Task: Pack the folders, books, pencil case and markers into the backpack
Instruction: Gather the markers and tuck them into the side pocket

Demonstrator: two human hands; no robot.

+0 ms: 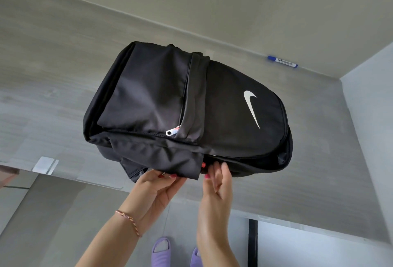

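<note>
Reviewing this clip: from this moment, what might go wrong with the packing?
The blue marker lies far back against the wall, apart from the black fabric backpack, so it may get left out. The left hand and right hand work at the bag's near edge, which overhangs the grey table; a tug might pull it off.

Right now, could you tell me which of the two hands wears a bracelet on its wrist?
The left hand, which holds the near edge of the black backpack; a thin braided bracelet circles its wrist. The right hand has a bare wrist.
</note>
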